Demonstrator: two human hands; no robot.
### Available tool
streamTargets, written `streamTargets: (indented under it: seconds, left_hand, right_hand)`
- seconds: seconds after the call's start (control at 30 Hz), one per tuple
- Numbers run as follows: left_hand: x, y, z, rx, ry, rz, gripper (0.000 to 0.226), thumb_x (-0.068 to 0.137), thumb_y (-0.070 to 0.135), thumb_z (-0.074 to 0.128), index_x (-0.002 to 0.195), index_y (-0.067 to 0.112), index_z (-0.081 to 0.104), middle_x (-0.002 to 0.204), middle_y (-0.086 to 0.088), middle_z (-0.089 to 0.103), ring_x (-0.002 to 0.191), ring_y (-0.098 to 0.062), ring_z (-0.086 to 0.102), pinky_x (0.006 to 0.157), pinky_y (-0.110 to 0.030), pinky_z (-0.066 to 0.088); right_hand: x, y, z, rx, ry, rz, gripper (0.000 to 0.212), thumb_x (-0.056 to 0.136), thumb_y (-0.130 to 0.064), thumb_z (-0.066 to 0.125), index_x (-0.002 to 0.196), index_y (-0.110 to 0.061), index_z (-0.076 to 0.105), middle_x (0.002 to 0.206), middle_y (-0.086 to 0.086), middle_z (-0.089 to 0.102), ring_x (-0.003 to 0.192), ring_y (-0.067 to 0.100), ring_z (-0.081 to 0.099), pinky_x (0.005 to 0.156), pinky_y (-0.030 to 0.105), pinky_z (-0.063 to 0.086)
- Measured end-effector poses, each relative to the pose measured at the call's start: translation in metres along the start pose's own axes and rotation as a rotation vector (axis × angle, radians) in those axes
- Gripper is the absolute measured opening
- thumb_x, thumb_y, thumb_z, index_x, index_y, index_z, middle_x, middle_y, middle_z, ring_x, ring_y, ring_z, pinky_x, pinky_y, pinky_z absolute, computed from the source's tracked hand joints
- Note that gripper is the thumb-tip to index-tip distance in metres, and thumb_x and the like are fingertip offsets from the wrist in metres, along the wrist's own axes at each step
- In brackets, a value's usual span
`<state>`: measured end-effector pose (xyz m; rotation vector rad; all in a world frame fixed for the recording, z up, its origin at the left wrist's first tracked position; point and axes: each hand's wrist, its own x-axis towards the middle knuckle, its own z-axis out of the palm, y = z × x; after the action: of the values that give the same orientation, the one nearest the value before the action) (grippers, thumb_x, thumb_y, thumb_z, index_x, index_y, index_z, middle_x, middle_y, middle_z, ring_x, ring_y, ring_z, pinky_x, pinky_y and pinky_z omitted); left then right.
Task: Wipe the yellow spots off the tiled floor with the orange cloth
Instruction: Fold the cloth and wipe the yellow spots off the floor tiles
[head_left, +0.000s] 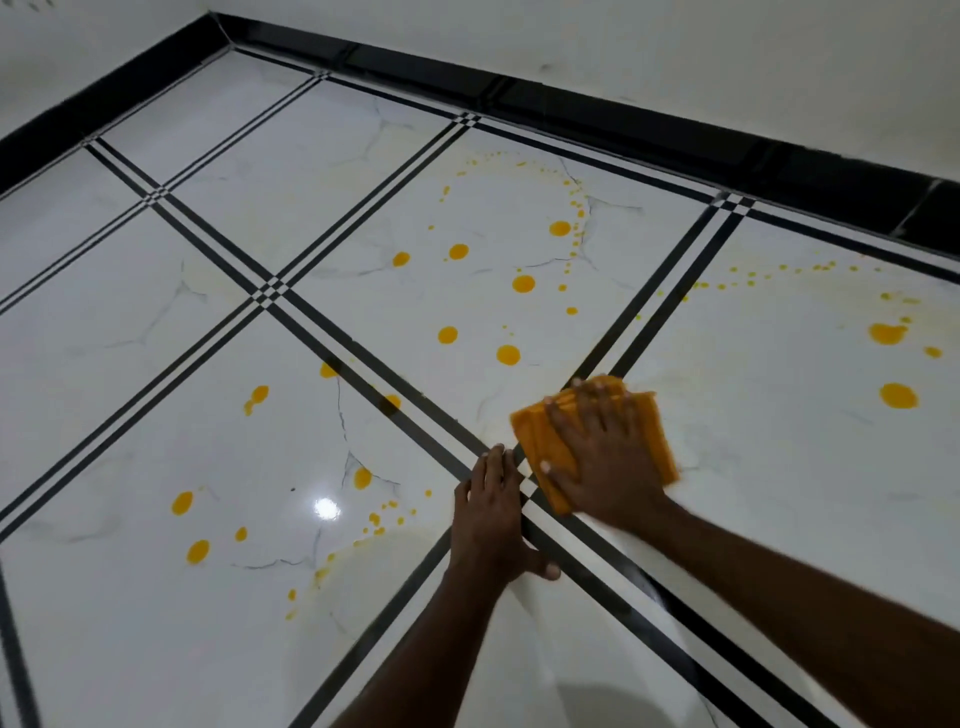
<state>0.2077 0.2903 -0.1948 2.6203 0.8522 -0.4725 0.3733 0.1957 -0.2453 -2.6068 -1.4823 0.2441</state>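
Note:
My right hand lies flat with spread fingers on the folded orange cloth, pressing it onto the white tiled floor near a crossing of black tile lines. My left hand rests flat on the floor just left of the cloth, fingers straight and holding nothing. Several yellow spots dot the tiles: a cluster ahead of the cloth, larger ones to the right, and others at the lower left.
A black skirting runs along the white wall at the far side and meets a corner at the upper left. Black double lines cross between the glossy tiles. A light glare shines on the floor.

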Motion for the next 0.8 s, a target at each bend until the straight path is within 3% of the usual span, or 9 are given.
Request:
streamTargets:
  seconds: [0.07, 0.17, 0.23, 0.37, 0.47, 0.57, 0.67, 0.73, 0.8]
  left_hand:
    - [0.002, -0.003, 0.002, 0.020, -0.010, 0.004, 0.147, 0.057, 0.066, 0.083, 0.159, 0.013, -0.009, 0.167, -0.005, -0.011, 0.154, -0.026, -0.010, 0.123, -0.042, -0.001]
    - [0.006, -0.008, 0.006, 0.036, -0.003, 0.019, 0.149, 0.056, 0.069, 0.082, 0.158, 0.012, -0.010, 0.167, -0.005, -0.013, 0.154, -0.025, -0.011, 0.124, -0.041, -0.001]
    - [0.006, -0.002, 0.004, 0.047, -0.020, 0.010, 0.150, 0.055, 0.070, 0.082, 0.158, 0.010, -0.010, 0.167, -0.007, -0.012, 0.154, -0.027, -0.010, 0.124, -0.042, 0.000]
    - [0.023, 0.045, -0.013, 0.020, -0.025, 0.075, 0.150, 0.057, 0.071, 0.081, 0.157, 0.006, -0.011, 0.166, -0.016, -0.009, 0.153, -0.032, -0.009, 0.125, -0.047, 0.003]
    - [0.069, 0.090, -0.018, 0.033, 0.030, 0.187, 0.152, 0.055, 0.072, 0.082, 0.158, 0.007, -0.009, 0.166, -0.018, -0.009, 0.153, -0.032, -0.012, 0.124, -0.048, 0.004]
    - [0.113, 0.117, -0.026, 0.091, 0.017, 0.258, 0.154, 0.051, 0.073, 0.082, 0.157, 0.006, -0.007, 0.165, -0.018, -0.012, 0.153, -0.032, -0.015, 0.124, -0.049, 0.003]
    - [0.143, 0.120, -0.027, 0.200, -0.024, 0.288, 0.158, 0.050, 0.077, 0.080, 0.156, 0.005, -0.013, 0.164, -0.017, -0.019, 0.152, -0.032, -0.018, 0.124, -0.049, 0.001]
    - [0.149, 0.122, -0.029, 0.217, -0.026, 0.272, 0.161, 0.048, 0.076, 0.080, 0.156, 0.006, -0.016, 0.164, -0.016, -0.023, 0.152, -0.032, -0.020, 0.124, -0.050, 0.001]
    - [0.148, 0.125, -0.030, 0.241, -0.047, 0.258, 0.159, 0.051, 0.073, 0.081, 0.155, 0.004, -0.016, 0.164, -0.018, -0.022, 0.152, -0.034, -0.019, 0.124, -0.051, 0.001]
  right_hand:
    - [0.050, 0.029, -0.013, -0.008, 0.000, 0.017, 0.082, 0.091, -0.075, 0.019, 0.162, -0.033, 0.021, 0.170, 0.013, 0.019, 0.156, 0.040, 0.016, 0.123, 0.060, 0.009]
    - [0.069, 0.104, -0.032, 0.002, 0.010, 0.411, 0.086, 0.089, -0.074, 0.015, 0.161, -0.029, 0.024, 0.169, 0.015, 0.017, 0.154, 0.042, 0.017, 0.122, 0.062, 0.010]
    - [0.031, 0.121, -0.030, 0.045, 0.084, 0.523, 0.086, 0.090, -0.073, 0.017, 0.162, -0.026, 0.022, 0.169, 0.017, 0.015, 0.154, 0.044, 0.015, 0.122, 0.064, 0.010]
    - [-0.028, 0.068, -0.012, 0.030, 0.096, 0.437, 0.082, 0.093, -0.069, 0.027, 0.162, -0.025, 0.021, 0.168, 0.019, 0.017, 0.152, 0.048, 0.017, 0.122, 0.064, 0.005]
    - [0.022, 0.102, -0.021, 0.002, 0.036, 0.238, 0.083, 0.092, -0.073, 0.021, 0.162, -0.029, 0.021, 0.169, 0.015, 0.018, 0.156, 0.041, 0.013, 0.124, 0.061, 0.005]
    - [0.049, 0.175, -0.040, 0.011, 0.067, 0.491, 0.087, 0.088, -0.074, 0.015, 0.161, -0.028, 0.024, 0.169, 0.015, 0.020, 0.153, 0.042, 0.020, 0.122, 0.062, 0.013]
    - [0.012, 0.195, -0.034, -0.013, 0.108, 0.665, 0.087, 0.088, -0.074, 0.016, 0.163, -0.029, 0.015, 0.170, 0.015, 0.013, 0.155, 0.043, 0.012, 0.122, 0.063, 0.008]
    - [-0.001, 0.176, -0.027, -0.007, 0.125, 0.720, 0.087, 0.089, -0.074, 0.019, 0.163, -0.028, 0.014, 0.170, 0.018, 0.012, 0.155, 0.046, 0.010, 0.121, 0.065, 0.007]
    - [0.020, 0.154, -0.026, 0.025, 0.116, 0.628, 0.086, 0.089, -0.073, 0.021, 0.162, -0.027, 0.019, 0.169, 0.019, 0.015, 0.154, 0.047, 0.013, 0.120, 0.067, 0.007]
